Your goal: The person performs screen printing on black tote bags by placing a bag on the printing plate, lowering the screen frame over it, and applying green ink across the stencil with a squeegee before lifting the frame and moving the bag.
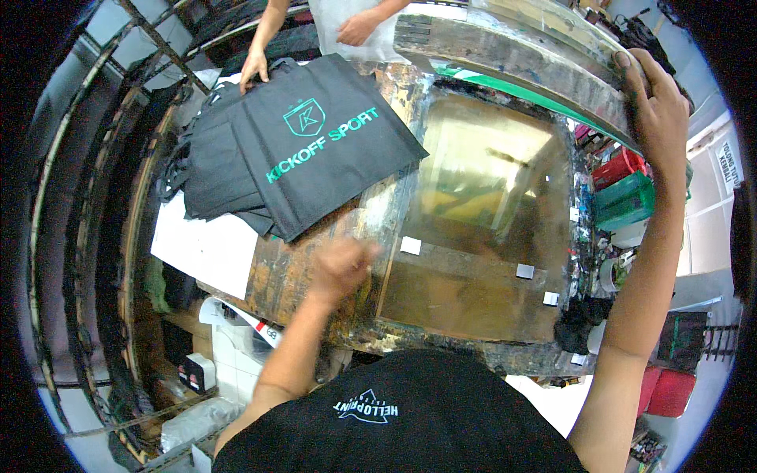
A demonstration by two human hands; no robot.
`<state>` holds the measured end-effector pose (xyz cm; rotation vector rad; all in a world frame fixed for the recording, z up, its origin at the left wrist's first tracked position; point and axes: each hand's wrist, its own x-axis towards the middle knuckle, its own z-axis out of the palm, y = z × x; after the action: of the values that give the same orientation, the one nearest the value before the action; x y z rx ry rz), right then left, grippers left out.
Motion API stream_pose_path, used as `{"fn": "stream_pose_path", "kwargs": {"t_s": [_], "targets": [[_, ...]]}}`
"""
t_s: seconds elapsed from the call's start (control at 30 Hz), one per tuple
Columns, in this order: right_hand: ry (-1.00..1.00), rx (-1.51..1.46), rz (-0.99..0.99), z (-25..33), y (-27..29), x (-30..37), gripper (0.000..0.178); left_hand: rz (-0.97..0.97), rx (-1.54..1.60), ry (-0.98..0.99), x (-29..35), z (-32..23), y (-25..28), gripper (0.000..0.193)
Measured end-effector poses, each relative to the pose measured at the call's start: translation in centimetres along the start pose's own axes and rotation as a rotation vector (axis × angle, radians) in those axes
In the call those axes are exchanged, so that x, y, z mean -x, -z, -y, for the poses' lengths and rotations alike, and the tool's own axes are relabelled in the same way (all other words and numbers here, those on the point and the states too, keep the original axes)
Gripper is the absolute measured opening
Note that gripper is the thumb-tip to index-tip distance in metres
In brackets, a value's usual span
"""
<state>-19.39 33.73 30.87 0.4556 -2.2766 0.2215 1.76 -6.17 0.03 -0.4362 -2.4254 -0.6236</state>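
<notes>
The right hand [661,106] grips the upper right part of the raised screen frame [520,57], which stands tilted above the far edge of the glass panel [473,272] in the counter [276,280]. The left hand [341,266] is curled and blurred over the counter, near the stacked black bags [335,185]; whether it holds anything cannot be told. A co-worker's hand [254,69] touches the stack's far edge.

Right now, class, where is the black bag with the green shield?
In the head view, the bag lies left of centre atop other bags, beside a co-worker's hand and left of the glossy panel.
</notes>
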Motion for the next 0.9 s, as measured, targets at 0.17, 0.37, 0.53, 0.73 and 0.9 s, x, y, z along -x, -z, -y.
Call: {"fn": "stream_pose_path", "kwargs": {"t_s": [0.17,0.37,0.53,0.73,0.9], "targets": [[0.042,0.120,0.003,-1.8,0.1,0.6,0.053,0.073,0.314,0.138,0.9,-7.0,-1.9,0.011],[0.107,0.148,-0.079,-1.7,-0.2,1.8,0.050,0.024,0.130,-0.028,-4.3,-0.9,0.7,0.013],[0.026,0.128,0.015,1.3,1.3,2.0,0.050,0.161,-0.159,0.132,-8.2,9.2,2.3,0.053],[0.010,0.121,-0.019,1.1,1.1,2.1,0.053,0.441,-0.532,0.383,-5.9,12.5,-0.7,0.094],[0.021,0.094,-0.028,1.5,0.9,1.6,0.056,0.335,-0.465,0.326,-3.8,12.2,0.3,0.078]]}}
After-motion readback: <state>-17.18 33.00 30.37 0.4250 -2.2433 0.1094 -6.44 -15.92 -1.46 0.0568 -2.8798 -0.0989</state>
